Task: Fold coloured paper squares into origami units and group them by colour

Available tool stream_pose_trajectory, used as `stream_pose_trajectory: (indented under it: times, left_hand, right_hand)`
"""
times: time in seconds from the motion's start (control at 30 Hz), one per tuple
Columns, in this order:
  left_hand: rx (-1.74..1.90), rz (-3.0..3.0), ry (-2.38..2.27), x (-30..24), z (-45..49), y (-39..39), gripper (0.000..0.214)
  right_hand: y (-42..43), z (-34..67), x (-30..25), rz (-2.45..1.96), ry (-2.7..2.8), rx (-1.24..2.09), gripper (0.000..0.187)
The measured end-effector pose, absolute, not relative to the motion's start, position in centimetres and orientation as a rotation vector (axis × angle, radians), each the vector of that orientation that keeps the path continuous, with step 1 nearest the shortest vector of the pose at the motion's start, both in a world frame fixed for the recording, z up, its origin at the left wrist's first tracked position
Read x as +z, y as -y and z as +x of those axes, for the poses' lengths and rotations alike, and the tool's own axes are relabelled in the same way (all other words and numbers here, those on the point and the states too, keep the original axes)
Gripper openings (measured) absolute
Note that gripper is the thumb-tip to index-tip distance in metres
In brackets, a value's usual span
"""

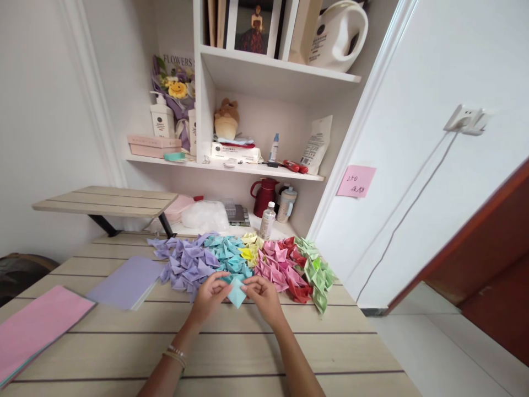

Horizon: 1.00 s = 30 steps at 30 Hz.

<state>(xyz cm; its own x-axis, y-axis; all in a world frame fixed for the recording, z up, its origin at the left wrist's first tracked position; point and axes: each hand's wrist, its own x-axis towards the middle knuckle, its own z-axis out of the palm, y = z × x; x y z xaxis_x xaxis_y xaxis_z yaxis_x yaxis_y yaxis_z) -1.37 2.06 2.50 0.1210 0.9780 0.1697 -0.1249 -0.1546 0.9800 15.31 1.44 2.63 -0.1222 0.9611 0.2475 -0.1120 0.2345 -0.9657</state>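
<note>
A small light-blue folded paper point(237, 294), diamond-shaped with a point downward, is held up between my two hands over the table. My left hand point(210, 293) pinches its left corner between thumb and fingers. On the other side, my right hand point(263, 296) grips the right corner the same way. Just behind the hands spreads a pile of folded paper boats grouped by colour: purple boats point(190, 263), blue boats point(230, 252), yellow boats point(248, 252), pink boats point(273, 264), red boats point(301, 292) and green boats point(320, 282).
Left on the slatted table point(231, 353) lie purple paper sheets point(124, 281) and pink paper sheets point(41, 328). A small raised stand point(107, 199) is at the back left. Behind the boats stand a bottle point(267, 221) and a red jug point(264, 197), below shelves. A wall borders the right.
</note>
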Motion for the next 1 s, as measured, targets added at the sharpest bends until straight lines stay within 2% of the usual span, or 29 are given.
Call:
stream_pose_trajectory:
  times: [0.13, 0.33, 0.43, 0.57, 0.83, 1.0]
  left_hand:
    - [1.218, 1.288, -0.998, 2.2, -1.6, -2.3, 0.027]
    - [1.001, 1.340, -0.955, 2.2, -1.5, -1.8, 0.038]
    - [0.953, 1.270, -0.937, 2.0, -1.3, -1.9, 0.031]
    - [1.048, 1.086, -0.882, 1.8, -1.1, -2.3, 0.031]
    - [1.043, 1.077, -0.798, 2.7, -0.7, -1.7, 0.031]
    - [1.074, 1.267, -0.920, 2.3, -1.3, -1.8, 0.033]
  right_hand:
    - [-1.5, 15.2, 2.4, -0.961, 1.383, 1.077, 0.035]
    - [-1.0, 15.6, 3.0, -1.008, 1.639, 0.851, 0.030]
    - [-1.0, 15.5, 3.0, -0.949, 1.586, 0.921, 0.031]
    - [-1.6, 15.3, 2.5, -0.931, 1.360, 0.965, 0.044]
    - [-1.7, 14.4, 1.5, -0.975, 1.304, 1.093, 0.033]
    - [-1.2, 14.8, 2.0, -1.007, 1.415, 0.987, 0.028]
